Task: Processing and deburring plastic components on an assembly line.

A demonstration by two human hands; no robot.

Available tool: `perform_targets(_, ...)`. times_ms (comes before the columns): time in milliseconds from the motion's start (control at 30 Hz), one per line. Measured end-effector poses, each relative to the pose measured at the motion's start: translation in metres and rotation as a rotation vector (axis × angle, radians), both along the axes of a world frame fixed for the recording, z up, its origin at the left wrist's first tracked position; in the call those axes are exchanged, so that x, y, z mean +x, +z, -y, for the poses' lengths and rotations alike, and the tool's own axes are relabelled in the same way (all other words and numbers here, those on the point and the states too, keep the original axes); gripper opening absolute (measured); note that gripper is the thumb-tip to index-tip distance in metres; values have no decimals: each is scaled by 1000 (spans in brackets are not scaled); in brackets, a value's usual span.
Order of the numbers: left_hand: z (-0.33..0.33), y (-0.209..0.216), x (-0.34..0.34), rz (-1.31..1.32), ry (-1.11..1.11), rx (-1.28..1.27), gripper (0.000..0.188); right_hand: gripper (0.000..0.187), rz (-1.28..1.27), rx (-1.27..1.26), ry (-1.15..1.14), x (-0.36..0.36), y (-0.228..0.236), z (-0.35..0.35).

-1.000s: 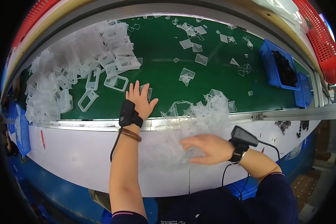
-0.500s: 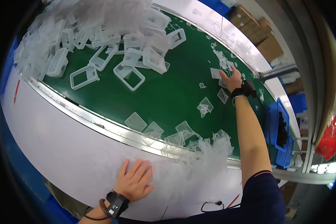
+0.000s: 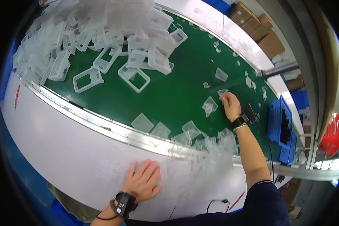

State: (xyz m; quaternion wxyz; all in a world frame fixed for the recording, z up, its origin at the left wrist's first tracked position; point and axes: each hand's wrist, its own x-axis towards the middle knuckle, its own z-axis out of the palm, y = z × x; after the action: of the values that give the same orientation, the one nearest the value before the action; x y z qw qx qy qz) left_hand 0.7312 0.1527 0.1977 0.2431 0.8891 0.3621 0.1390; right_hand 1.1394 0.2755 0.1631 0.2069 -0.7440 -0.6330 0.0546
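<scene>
My left hand (image 3: 143, 181) lies flat on the white tabletop (image 3: 83, 150), fingers spread, beside a heap of translucent plastic scraps (image 3: 219, 154). Over the green belt, my right hand (image 3: 232, 104) has its fingers drawn together on a small clear plastic scrap (image 3: 222, 92), which sticks out past the fingertips; how much more is under the palm is hidden. Just left of it rests a crumpled clear scrap (image 3: 209, 106). A thin clear square (image 3: 221, 74) lies farther off. More clear flat pieces (image 3: 142, 123) lie along the belt's near metal edge.
Translucent plastic frames (image 3: 88, 79) are piled high at the far left of the green belt (image 3: 169, 100). Blue baskets (image 3: 275, 122) holding dark parts stand at the right. A red pen (image 3: 17, 96) lies at left, another (image 3: 237, 200) near my right arm. Cardboard boxes (image 3: 271, 44) stand beyond.
My right hand has drawn back nearer to me and closed, and the scraps that lay around it at the far side have been swept or picked up. My left hand stays flat.
</scene>
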Motion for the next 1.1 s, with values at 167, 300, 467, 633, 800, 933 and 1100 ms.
perform_targets(167,-2,4,13,38,30,31,47,8,-141,-265,178,-86,35,119)
perform_targets(300,11,40,16,-142,100,-15,44,13,-74,-184,291,-108,90,135)
perform_targets(467,17,71,3,37,136,-76,43,24,-45,-65,17,-67,102,31)
perform_targets(633,1,61,-17,23,183,-21,50,49,124,-148,-200,7,4,-62)
perform_targets(800,-1,-5,-65,-253,650,112,66,17,-90,-217,0,-13,-14,-44)
perform_targets(933,-12,-5,-19,-218,526,132,70,5,-280,-40,300,-78,17,74)
perform_targets(1100,-59,-8,66,9,314,176,73,12,-365,82,245,-154,22,132)
